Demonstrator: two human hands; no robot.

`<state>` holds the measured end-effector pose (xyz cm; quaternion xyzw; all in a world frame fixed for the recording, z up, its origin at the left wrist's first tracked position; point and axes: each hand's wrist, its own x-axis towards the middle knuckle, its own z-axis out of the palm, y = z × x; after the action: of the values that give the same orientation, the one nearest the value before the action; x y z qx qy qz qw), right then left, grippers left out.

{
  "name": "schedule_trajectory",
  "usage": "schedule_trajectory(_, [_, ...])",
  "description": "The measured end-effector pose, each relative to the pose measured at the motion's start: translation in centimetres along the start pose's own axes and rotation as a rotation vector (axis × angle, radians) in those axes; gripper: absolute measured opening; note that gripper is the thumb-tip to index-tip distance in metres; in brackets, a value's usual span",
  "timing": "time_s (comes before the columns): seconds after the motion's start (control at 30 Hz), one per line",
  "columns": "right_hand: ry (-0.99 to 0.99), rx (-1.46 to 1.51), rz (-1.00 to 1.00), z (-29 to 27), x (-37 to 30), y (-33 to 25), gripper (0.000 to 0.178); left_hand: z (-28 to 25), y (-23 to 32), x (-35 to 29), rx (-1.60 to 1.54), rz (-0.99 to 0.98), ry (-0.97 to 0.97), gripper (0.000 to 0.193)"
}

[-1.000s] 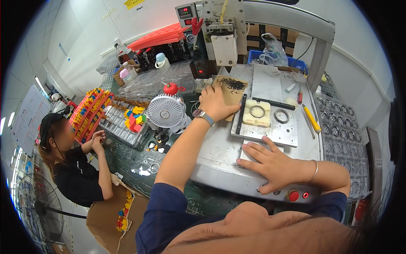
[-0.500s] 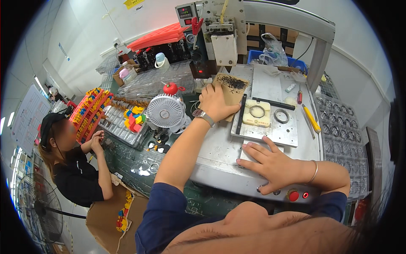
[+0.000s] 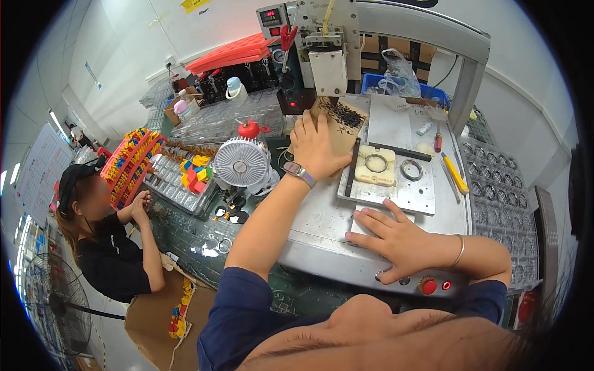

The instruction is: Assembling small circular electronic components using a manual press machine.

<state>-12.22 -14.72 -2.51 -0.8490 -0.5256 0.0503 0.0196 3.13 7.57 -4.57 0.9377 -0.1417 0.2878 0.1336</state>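
Observation:
My left hand (image 3: 317, 148) lies with fingers spread on a brown cardboard sheet (image 3: 339, 140), which bears a heap of small black pieces (image 3: 344, 115). Its thumb reaches toward the metal fixture plate (image 3: 402, 196). My right hand (image 3: 396, 244) is spread over the front of the machine table, fingertips near the plate's front edge and thumb down by the front buttons. Neither hand grips anything. Set on the plate is a cream block (image 3: 375, 176) with a dark ring (image 3: 376, 162) on it; a second ring (image 3: 411, 170) lies to its right.
Above the cardboard hangs the press head (image 3: 328, 73). A yellow cutter (image 3: 456, 175) and a red-handled tool (image 3: 439, 143) lie at right, beside clear trays (image 3: 498, 185) of rings. A white fan (image 3: 242, 162) stands left. Another person (image 3: 111, 247) sits far left. A red button (image 3: 427, 285) is in front.
My left hand has shifted slightly, its fingers now straighter on the cardboard. The cardboard and its black pieces have moved a little to the right. My right hand stays put.

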Motion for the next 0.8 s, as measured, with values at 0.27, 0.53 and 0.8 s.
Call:
schedule_trajectory(0.27, [0.005,-0.005,-0.005,0.05,-0.05,0.08,0.1,0.1,0.02,0.05,-0.003,0.018,0.034,0.102])
schedule_trajectory(0.53, [0.008,-0.001,-0.005,0.09,-0.01,-0.06,0.1,-0.26,0.06,-0.03,-0.007,0.039,0.033,0.101])
schedule_trajectory(0.8, [0.017,-0.007,-0.007,0.13,-0.11,0.12,0.099,-0.05,0.07,0.12,-0.003,0.068,0.066,0.1])
